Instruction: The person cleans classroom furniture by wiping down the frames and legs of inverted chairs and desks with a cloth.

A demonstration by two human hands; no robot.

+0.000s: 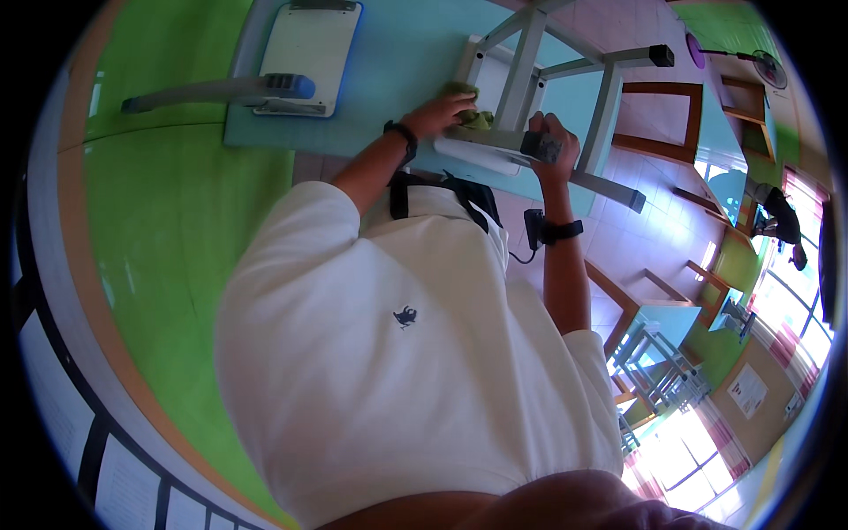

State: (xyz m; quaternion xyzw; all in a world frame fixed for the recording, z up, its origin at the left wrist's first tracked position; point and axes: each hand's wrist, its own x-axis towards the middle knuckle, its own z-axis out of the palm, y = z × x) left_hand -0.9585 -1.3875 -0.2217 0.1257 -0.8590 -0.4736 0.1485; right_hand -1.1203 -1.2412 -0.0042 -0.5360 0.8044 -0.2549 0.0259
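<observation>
An upturned stool with grey metal legs and a white seat rests on a light blue table. My left hand is closed on a green cloth, which is pressed on the stool near its seat and a leg. Part of the cloth is hidden beneath my fingers. My right hand is wrapped round a stool leg, close to its black foot cap. Both wrists carry black bands.
Another stool with a white, blue-edged seat is on the table to the left. Beside the table runs a green wall. Blue-topped desks stand to the right, with a person farther off near the windows.
</observation>
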